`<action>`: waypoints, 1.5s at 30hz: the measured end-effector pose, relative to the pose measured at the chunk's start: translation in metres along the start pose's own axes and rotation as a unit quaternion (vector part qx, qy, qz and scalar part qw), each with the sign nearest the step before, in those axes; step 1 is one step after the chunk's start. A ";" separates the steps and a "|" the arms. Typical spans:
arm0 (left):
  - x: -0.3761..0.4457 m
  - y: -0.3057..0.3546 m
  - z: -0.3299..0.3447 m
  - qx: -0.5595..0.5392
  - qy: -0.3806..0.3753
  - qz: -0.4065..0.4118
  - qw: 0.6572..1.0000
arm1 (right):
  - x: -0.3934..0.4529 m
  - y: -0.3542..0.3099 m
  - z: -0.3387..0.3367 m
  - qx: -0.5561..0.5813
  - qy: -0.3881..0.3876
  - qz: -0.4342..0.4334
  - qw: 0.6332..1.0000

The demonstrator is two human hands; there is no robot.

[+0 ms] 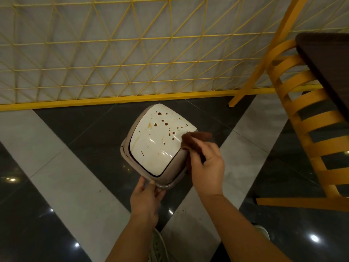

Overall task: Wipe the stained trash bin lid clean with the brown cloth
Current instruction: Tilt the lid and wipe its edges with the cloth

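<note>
- Cream plastic first: the trash bin lid (156, 140) sits on its bin on the floor (66, 167), brown splatters across its far and right parts.
- Left hand (146, 197) grips the bin's near rim, fingers (140, 184) curled over it, steadying.
- Right hand (207, 167) clutches the brown cloth (196, 140), which touches the lid's right edge.
- Wiping looks barely begun; the next stroke probably needs a firm leftward sweep across the spots.
- Yellow chair (302, 114) stands well apart.

The brown cloth (196, 141) is motion-blurred at centre right; the right hand (206, 167) covers its lower part and the trash bin lid (156, 140)'s right edge
</note>
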State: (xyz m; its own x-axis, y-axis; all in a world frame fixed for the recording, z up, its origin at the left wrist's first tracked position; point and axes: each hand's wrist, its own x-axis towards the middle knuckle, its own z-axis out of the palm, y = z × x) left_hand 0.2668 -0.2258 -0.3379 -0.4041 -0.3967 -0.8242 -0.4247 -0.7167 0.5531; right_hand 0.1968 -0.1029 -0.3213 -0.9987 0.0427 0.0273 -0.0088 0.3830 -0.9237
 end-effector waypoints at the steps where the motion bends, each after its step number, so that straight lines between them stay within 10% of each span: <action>1: -0.001 0.000 0.000 0.003 -0.002 0.002 1.000 | -0.005 0.001 0.003 -0.015 -0.012 -0.007 1.000; 8: -0.005 0.001 -0.001 0.006 -0.012 0.014 1.000 | -0.041 0.025 0.006 -0.124 -0.114 -0.132 0.977; 14: -0.003 0.001 -0.002 0.012 -0.007 0.012 1.000 | -0.022 0.010 0.006 -0.095 -0.031 -0.091 0.991; 20: -0.001 0.003 -0.003 0.036 -0.007 0.034 0.999 | -0.055 0.033 0.012 -0.160 -0.164 -0.142 0.963; 28: 0.005 0.014 -0.011 -0.005 0.032 0.027 0.999 | -0.004 0.035 -0.015 -0.115 0.024 0.086 0.989; 45: 0.011 0.013 -0.013 0.015 0.006 0.007 1.000 | 0.014 0.035 0.000 -0.183 -0.045 0.107 0.976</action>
State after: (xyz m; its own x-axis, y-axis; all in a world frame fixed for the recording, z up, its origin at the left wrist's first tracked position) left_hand 0.2672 -0.2464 -0.3413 -0.3996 -0.4132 -0.8183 -0.4434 -0.6941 0.5671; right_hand 0.1822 -0.0889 -0.3533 -0.9763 0.0822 -0.2001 0.2018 0.6792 -0.7057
